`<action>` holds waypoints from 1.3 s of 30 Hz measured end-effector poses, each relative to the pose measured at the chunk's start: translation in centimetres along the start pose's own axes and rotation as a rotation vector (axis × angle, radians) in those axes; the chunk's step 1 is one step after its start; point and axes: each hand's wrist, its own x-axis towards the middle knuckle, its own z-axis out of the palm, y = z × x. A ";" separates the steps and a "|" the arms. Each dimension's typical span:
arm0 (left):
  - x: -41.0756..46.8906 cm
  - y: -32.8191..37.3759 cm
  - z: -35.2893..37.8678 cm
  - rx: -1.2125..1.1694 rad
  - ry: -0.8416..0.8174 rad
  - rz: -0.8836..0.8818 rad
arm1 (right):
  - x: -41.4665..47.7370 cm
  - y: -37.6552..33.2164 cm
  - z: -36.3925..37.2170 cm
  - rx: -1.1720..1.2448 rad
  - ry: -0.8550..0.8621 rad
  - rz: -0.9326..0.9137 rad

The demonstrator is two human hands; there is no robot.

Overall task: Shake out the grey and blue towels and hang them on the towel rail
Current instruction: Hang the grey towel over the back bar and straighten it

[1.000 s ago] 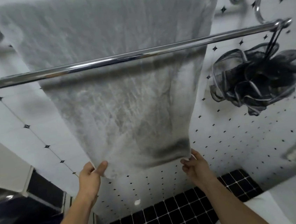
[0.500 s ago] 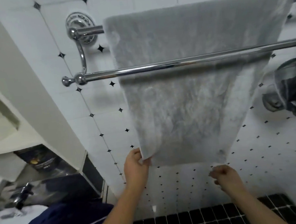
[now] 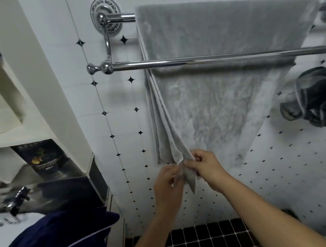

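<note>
The grey towel hangs over the back bar of the chrome double towel rail and drops behind the front bar. Its lower left corner is gathered into a narrow point. My left hand and my right hand meet at that corner and both pinch it, thumbs and fingers closed on the cloth. A dark blue cloth with a thin white stripe, which may be the blue towel, lies bunched at the lower left, apart from both hands.
A black mesh bath sponge hangs from the rail's right end. White cabinet shelves stand at left with a dark bottle. A tap shows below them. White tiled wall behind, black floor tiles below.
My right hand moved left from the towel's lower right side to join my left hand at the lower left corner. The bottom edge is now bunched to the left. The view shifted left.
</note>
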 end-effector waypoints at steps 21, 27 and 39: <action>-6.6 3.6 1.3 -0.610 -0.093 -0.753 | -9.5 7.3 -1.1 -0.395 0.069 -0.298; -7.4 5.3 0.9 -0.712 -0.061 -0.811 | -10.9 8.1 -0.6 -0.527 0.078 -0.476; -8.2 5.7 -1.0 -0.506 0.080 -0.761 | -9.3 11.7 -5.6 -0.109 0.190 -0.005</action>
